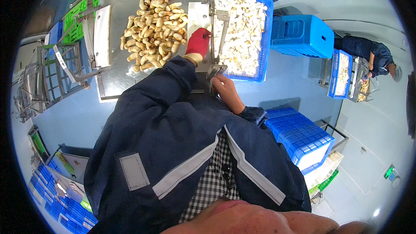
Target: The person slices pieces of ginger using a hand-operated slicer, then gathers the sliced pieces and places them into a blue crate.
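My left hand (199,42), in a red glove, is closed over a white board (198,15), with its fingertips close to the upright metal frame of a cutter (212,39). A small pale bit shows at the fingertips, too small to name. Bare and curled, my right hand (228,93) grips the near end of the cutter's metal lever (224,39). Left of the board lies a heap of whole, thick-stemmed mushrooms (156,28). On the cutter's right, a blue crate (269,21) holds many pale mushroom pieces (240,34).
The mushrooms lie on a steel table (112,67). A large blue bin (303,34) stands beyond the crate, and stacked blue crates (299,138) are near my right side. Far right, another person (368,54) works at a similar stand. Metal racks (58,73) stand at left.
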Available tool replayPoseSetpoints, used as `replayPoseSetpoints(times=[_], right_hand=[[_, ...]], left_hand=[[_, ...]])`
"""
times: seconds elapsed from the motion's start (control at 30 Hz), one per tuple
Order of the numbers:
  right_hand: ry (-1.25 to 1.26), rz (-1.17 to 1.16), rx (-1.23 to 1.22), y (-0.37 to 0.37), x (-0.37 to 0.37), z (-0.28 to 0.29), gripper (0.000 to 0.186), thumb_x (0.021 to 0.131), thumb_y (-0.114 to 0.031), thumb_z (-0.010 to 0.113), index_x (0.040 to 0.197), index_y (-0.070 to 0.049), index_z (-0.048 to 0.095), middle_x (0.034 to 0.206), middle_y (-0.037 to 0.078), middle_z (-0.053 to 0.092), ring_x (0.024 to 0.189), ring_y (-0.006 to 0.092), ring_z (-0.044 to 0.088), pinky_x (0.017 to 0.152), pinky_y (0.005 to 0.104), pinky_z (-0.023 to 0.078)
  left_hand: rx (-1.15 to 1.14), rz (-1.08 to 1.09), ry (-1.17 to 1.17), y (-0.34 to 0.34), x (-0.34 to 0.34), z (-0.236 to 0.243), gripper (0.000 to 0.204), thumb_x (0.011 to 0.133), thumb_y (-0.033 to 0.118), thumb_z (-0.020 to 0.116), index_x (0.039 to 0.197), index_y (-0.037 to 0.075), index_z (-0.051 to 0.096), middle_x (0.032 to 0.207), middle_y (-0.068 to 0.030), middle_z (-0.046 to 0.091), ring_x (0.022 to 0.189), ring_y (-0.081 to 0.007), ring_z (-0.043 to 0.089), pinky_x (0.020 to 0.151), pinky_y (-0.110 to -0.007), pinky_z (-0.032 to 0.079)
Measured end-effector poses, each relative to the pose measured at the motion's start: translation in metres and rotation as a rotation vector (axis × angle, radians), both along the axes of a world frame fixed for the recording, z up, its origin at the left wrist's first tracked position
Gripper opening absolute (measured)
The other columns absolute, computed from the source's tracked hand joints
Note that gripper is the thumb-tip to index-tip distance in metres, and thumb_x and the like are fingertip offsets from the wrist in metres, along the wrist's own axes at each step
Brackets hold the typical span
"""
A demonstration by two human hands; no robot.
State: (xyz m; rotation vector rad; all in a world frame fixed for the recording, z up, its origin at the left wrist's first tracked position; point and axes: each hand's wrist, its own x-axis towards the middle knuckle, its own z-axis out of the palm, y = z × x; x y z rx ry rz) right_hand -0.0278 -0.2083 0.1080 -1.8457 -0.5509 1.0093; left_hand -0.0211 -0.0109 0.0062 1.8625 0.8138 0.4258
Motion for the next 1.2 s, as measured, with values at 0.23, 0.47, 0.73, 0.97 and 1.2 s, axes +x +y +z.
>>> replayPoseSetpoints(times=[0.23,0.47,0.73,0.97,1.2], right_hand=[[-0.003,0.047,-0.034,0.000,0.005,0.012,0.032,0.088,-0.025,0.053,0.076,0.004,0.056,0.063,0.013,0.054,0.060,0.0210,0.053,0.058,0.0335,0.042],[0.058,-0.017,0.000,-0.001,0.004,0.012,0.031,0.089,-0.024,0.053,0.073,0.002,0.056,0.062,0.010,0.054,0.057,0.0175,0.051,0.056,0.0314,0.042],[-0.026,-0.130,0.142,0.009,0.000,0.013,0.032,0.087,-0.025,0.054,0.074,0.004,0.053,0.060,0.015,0.052,0.057,0.0189,0.050,0.056,0.0340,0.042],[0.099,-0.162,-0.011,0.002,-0.015,-0.011,0.032,0.087,-0.025,0.055,0.072,0.003,0.052,0.058,0.012,0.051,0.057,0.0160,0.047,0.054,0.0337,0.039],[0.039,-0.154,0.073,-0.008,-0.015,-0.025,0.034,0.089,-0.029,0.053,0.074,0.002,0.053,0.061,0.011,0.052,0.061,0.0180,0.049,0.060,0.0330,0.041]], left_hand=[[-0.175,0.014,0.031,0.013,0.004,-0.005,0.034,0.076,0.016,0.070,0.105,0.003,0.059,0.097,-0.0145,0.066,0.091,-0.0262,0.063,0.079,-0.034,0.049],[-0.109,-0.078,0.088,0.015,0.012,-0.016,0.034,0.078,0.020,0.069,0.106,0.004,0.060,0.097,-0.0123,0.067,0.091,-0.0252,0.064,0.080,-0.033,0.049],[-0.282,-0.024,0.140,0.020,0.006,-0.016,0.032,0.078,0.020,0.068,0.107,0.007,0.060,0.096,-0.0102,0.067,0.088,-0.0229,0.065,0.076,-0.033,0.050],[-0.171,-0.067,0.106,0.027,0.003,-0.040,0.032,0.080,0.012,0.065,0.110,0.003,0.056,0.090,-0.0095,0.066,0.072,-0.0173,0.064,0.065,-0.029,0.052],[-0.252,-0.091,0.170,0.022,0.019,-0.034,0.034,0.080,0.014,0.066,0.110,0.002,0.056,0.090,-0.0113,0.066,0.072,-0.0179,0.064,0.066,-0.030,0.051]])
